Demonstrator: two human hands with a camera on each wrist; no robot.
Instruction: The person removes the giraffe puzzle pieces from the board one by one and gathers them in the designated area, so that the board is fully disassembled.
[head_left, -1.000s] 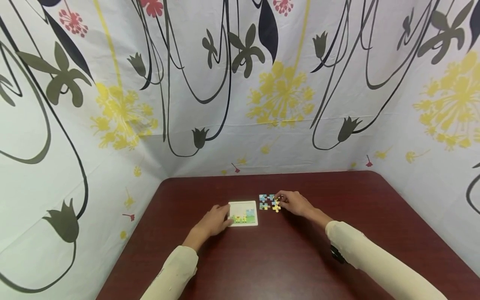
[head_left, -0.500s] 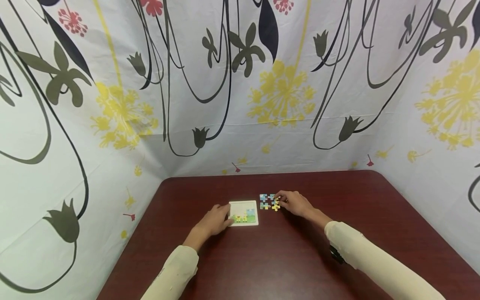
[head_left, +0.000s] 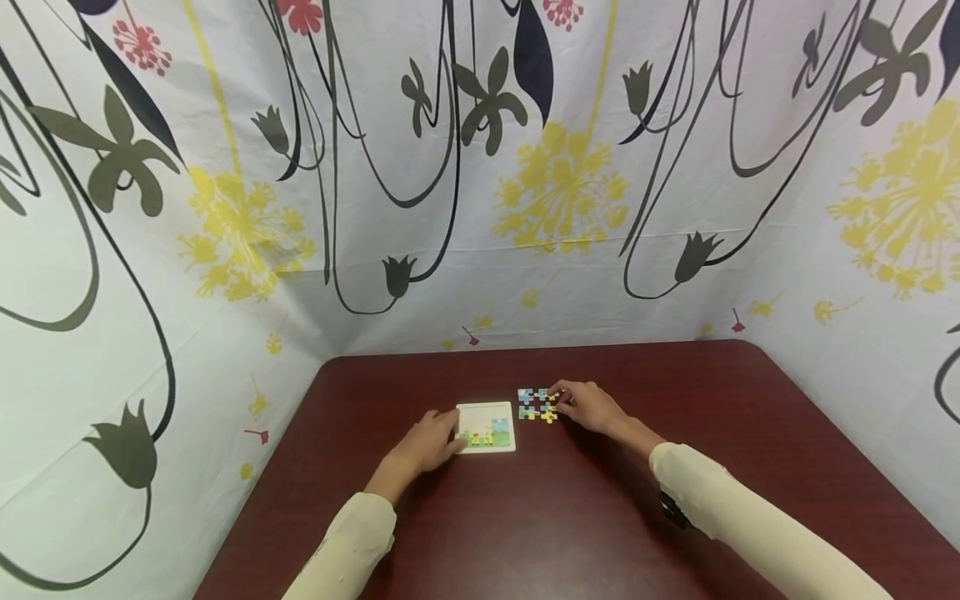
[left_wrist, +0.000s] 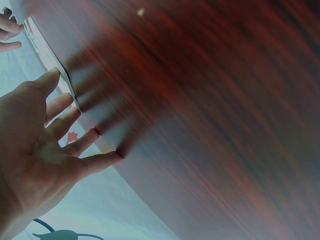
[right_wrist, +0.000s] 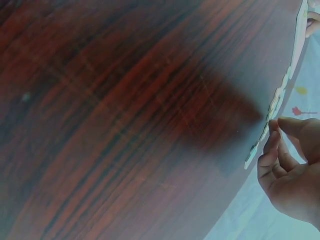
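Observation:
A white puzzle tray (head_left: 483, 413) lies flat on the table, part of a green, blue and yellow picture showing at its lower side. My left hand (head_left: 433, 442) rests at its left edge, thumb and first fingers touching the rim, the others spread on the tabletop in the left wrist view (left_wrist: 55, 145). Right of the tray lie several jigsaw pieces (head_left: 527, 412), grouped close together. Over their right side, my right hand (head_left: 588, 406) has curled fingers, thumb and index pinching a yellow jigsaw piece (head_left: 550, 415) at the group's edge; the fingers partly hide the pieces beneath.
The dark red table (head_left: 495, 525) reaches back to a white flower-printed cloth (head_left: 450, 325), which also hangs at both sides. A dark band (head_left: 672, 510) shows under the right sleeve (head_left: 720, 492).
The yellow jigsaw piece at the lower right has shifted slightly left toward its neighbours. My right hand has barely moved; my left hand stays at the tray's edge.

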